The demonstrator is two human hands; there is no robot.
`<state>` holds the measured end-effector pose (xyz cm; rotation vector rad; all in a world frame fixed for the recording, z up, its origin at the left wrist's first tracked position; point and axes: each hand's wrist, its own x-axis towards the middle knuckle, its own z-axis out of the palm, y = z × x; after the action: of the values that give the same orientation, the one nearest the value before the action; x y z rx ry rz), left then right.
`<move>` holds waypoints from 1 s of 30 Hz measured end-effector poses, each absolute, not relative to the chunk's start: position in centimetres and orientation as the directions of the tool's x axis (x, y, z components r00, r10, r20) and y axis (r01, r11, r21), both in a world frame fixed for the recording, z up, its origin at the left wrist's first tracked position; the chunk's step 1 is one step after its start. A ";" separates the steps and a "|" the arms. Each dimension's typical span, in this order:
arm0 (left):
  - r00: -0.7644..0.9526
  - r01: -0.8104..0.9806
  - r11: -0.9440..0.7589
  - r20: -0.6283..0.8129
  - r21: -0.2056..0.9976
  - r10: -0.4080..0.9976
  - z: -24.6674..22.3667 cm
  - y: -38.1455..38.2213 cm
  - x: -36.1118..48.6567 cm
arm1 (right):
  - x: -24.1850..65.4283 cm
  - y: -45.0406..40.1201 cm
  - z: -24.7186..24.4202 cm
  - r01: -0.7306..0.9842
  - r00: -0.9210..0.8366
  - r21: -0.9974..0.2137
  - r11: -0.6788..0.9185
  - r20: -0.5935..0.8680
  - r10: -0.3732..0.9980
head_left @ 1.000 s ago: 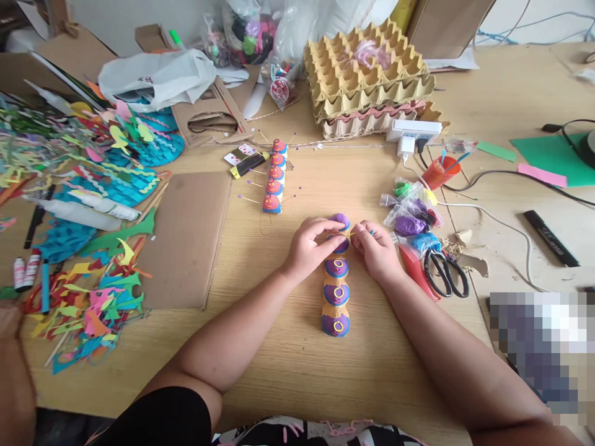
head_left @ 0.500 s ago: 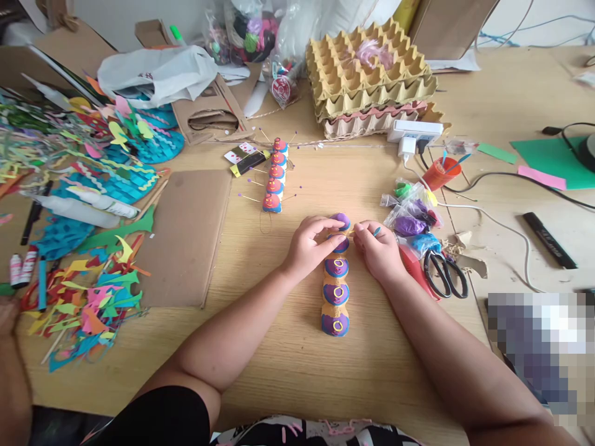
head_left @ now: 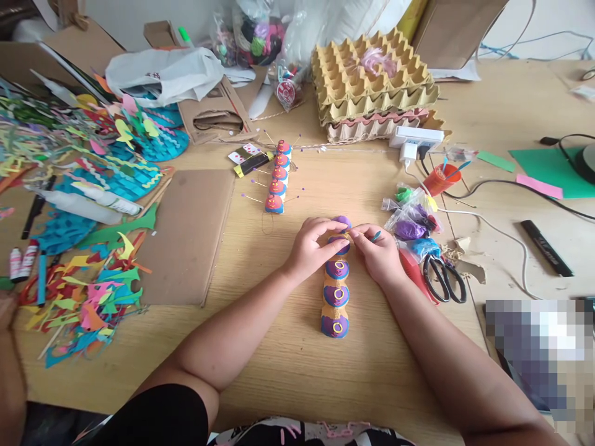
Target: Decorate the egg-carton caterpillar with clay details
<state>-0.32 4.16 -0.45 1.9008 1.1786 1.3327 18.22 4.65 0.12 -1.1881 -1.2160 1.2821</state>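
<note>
Purple-domed strip [head_left: 335, 295] lies between both hands [head_left: 317, 246].

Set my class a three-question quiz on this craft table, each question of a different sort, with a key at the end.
1. Multiple choice: With the left hand at the purple-and-orange egg-carton strip, what does the right hand hold?
A) a glue bottle
B) a blue-tipped tool
C) black-handled scissors

2. True or false: The black marker lies to the right of the orange cup.

3. Fill in the colour: A wispy ____ bundle rests on top of the stacked egg trays.

Key: 1. B; 2. true; 3. pink
</note>
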 end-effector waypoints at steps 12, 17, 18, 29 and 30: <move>0.164 0.338 -0.555 0.533 0.760 0.830 -0.9 4.3 -0.4 | 18.3 4.5 0.0 0.067 -0.094 -0.998 0.010 0.004 0.996; 0.166 0.353 -0.538 0.515 0.765 0.841 -0.7 4.3 -0.4 | 18.2 4.4 0.1 0.042 -0.113 -0.999 0.009 0.004 0.994; 0.163 0.354 -0.541 0.519 0.763 0.839 -0.7 4.3 -0.4 | 18.2 4.4 0.2 0.040 -0.121 -0.999 0.013 0.008 0.993; 0.131 0.352 -0.521 0.510 0.778 0.850 -0.5 4.2 -0.4 | 18.1 4.4 0.3 0.077 -0.159 -0.996 0.043 0.030 0.987; 0.130 0.352 -0.526 0.516 0.774 0.847 -0.5 4.2 -0.4 | 18.2 4.4 0.2 0.077 -0.167 -0.996 0.044 0.031 0.986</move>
<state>-0.40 4.23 -0.45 1.9419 1.1512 1.3860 18.15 4.40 0.24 -1.1570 -1.4090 1.2628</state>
